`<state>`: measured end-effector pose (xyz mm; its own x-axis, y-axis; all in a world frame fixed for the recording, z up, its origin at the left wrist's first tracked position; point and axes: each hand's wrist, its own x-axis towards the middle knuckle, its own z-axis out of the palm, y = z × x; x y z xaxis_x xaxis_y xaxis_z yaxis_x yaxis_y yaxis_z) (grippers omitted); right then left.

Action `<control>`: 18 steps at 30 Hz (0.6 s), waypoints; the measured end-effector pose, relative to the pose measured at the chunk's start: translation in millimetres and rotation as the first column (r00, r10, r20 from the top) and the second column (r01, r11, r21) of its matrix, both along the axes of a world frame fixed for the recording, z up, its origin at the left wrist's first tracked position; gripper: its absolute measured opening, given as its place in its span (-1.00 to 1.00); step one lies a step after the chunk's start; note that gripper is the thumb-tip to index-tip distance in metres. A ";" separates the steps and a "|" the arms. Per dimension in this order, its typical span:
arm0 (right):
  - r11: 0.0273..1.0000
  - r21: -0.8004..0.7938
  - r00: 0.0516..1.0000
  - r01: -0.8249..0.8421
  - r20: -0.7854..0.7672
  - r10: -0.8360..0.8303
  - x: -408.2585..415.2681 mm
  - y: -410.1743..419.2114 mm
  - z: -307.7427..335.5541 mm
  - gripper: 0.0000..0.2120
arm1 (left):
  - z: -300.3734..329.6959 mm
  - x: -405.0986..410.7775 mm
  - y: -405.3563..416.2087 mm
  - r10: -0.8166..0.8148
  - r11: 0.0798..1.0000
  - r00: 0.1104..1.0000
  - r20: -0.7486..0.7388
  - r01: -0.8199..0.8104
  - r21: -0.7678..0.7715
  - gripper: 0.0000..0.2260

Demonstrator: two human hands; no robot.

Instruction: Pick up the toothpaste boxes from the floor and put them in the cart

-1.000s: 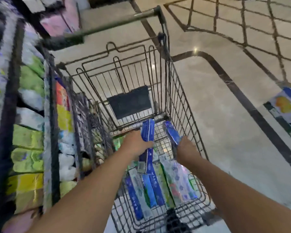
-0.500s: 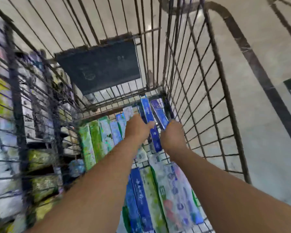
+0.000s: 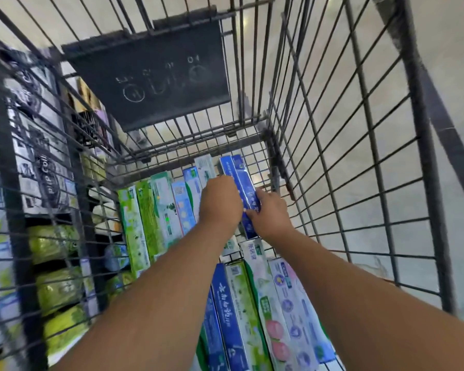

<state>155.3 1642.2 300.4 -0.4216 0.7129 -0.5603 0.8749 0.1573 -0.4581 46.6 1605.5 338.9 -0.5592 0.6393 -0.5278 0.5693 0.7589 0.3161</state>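
Both hands are down inside the cart, pressed against the same pair of blue toothpaste boxes (image 3: 241, 183). The left hand (image 3: 220, 207) lies over the boxes from the left with its fingers curled down on them; the right hand (image 3: 271, 212) comes in from the right with its fingertips on the lower part of the nearer box. The two hands almost meet, with only a strip of blue showing between them. How tightly either one grips I cannot tell, since the fingers hide the contact.

The blue boxes lie side by side at the far right end of a row of boxes on the cart floor, their far ends near the end wall. Their lower halves are covered by the hands. To the left runs the row of green and pale boxes (image 3: 150, 218), lying lengthwise and touching one another; the ones nearest the left hand are partly hidden by it and the forearm. Closer to the viewer, a second group of boxes (image 3: 265, 303) lies between the two forearms, blue, green and a white one with pink and purple spots, cut off by the bottom edge.

The wire cart (image 3: 332, 156) fills the view. A dark flap (image 3: 156, 73) with faint markings, too smeared to read, hangs on its end wall. Through the left wall, shelves of packaged goods (image 3: 46, 183) show, blurred. Beyond the right wall is pale floor (image 3: 453, 62).
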 end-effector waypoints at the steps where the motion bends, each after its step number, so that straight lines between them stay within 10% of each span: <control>1: 1.000 -0.009 1.000 -0.003 -0.013 0.003 1.1 -0.4 -1.0 -0.68 | -0.9 -0.5 -3.5 -0.007 1.000 1.000 -0.017 0.008 0.014 -0.83; 10: 0.995 -0.071 0.997 -0.065 0.026 0.067 -1.9 -13.6 14.5 -0.61 | 21.9 -16.3 -44.5 0.017 0.999 0.997 0.078 -0.020 0.038 -0.88; 18: 0.911 0.079 0.897 -0.405 0.227 0.379 2.1 -0.7 168.6 -0.56 | 172.1 -56.6 -87.2 -0.314 0.915 0.941 0.124 0.335 -0.225 -0.59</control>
<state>157.5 1641.5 469.0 -0.5677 0.5808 -0.5834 0.8023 0.5494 -0.2336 -10.0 1518.3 511.1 -0.2899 0.6270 -0.7231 0.7764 0.5958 0.2054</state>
